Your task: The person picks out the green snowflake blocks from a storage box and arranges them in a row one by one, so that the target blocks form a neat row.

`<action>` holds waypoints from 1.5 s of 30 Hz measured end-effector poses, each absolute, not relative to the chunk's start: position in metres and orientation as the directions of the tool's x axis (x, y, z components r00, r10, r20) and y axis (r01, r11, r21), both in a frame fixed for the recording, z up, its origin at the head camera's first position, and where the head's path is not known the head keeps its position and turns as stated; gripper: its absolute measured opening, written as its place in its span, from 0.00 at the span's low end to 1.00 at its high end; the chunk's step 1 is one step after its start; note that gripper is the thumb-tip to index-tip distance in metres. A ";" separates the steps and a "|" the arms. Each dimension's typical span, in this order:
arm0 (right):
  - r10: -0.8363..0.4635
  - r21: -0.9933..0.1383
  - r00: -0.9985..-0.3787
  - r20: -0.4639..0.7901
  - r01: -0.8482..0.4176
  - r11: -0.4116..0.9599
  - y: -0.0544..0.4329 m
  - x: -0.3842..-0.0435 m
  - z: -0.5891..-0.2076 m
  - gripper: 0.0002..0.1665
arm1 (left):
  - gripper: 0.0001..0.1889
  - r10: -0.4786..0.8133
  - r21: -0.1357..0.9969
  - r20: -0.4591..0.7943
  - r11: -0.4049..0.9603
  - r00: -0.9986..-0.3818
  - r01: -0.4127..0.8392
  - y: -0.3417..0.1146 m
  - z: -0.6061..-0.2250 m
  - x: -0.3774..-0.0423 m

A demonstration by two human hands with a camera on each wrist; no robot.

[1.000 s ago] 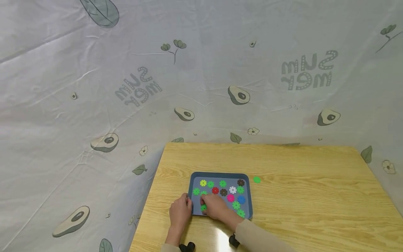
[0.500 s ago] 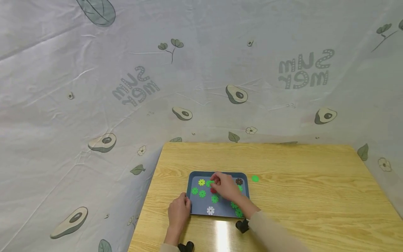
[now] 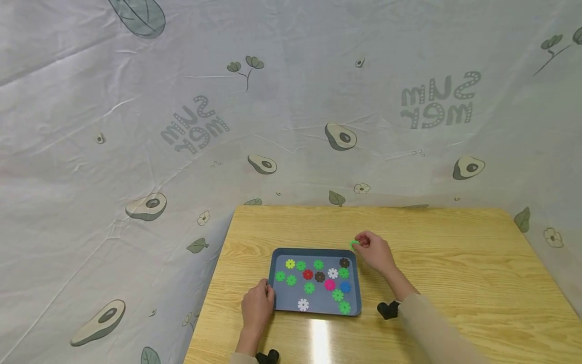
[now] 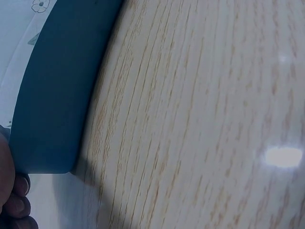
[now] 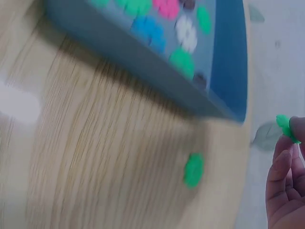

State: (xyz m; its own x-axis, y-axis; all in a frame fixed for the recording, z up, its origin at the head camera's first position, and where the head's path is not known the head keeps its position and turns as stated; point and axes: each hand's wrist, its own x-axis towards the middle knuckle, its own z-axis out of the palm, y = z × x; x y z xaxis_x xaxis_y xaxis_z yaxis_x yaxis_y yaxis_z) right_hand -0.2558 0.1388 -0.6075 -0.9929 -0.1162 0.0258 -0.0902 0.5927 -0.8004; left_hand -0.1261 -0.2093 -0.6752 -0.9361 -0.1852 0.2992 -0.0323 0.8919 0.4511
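My right hand (image 3: 375, 252) pinches a green notched plastic snowflake disc (image 3: 353, 244) between thumb and fingertips, above the table just beyond the tray's back right corner. In the right wrist view the held disc shows edge-on, and a second green disc (image 5: 193, 169) lies on the table beside the tray. That second disc is hidden behind the hand in the head view. My left hand (image 3: 257, 306) grips the left wall of the grey-blue tray (image 3: 315, 251), near its front left corner. Several snowflake discs lie spread in the tray, among them a red disc (image 3: 307, 274) and a blue disc (image 3: 345, 287).
The tray stands on the left part of a wood-grain table (image 3: 436, 263). A pale printed cloth (image 3: 291, 111) hangs behind the table and at its sides. Each wrist wears a black camera, such as the right wrist camera (image 3: 388, 310).
My right hand has carried a green disc from the tray's front left across to beyond its back right corner. The left hand stays on the tray. The view has shifted slightly.
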 end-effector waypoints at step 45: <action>-0.034 -0.712 -0.999 -0.038 0.003 0.702 0.188 -0.246 -0.647 0.18 | 0.05 -0.181 0.449 0.297 0.893 -0.938 -0.030 -0.210 -0.676 -0.126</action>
State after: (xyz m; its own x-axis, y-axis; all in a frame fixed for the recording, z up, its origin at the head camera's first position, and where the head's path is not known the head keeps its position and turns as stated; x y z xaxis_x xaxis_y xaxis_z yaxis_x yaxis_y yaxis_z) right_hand -0.2464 0.1882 -0.6467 -0.9987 -0.0341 -0.0377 0.0029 0.7022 -0.7120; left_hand -0.1259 -0.2097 -0.6762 -0.9377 -0.1809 0.2967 -0.0300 0.8928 0.4495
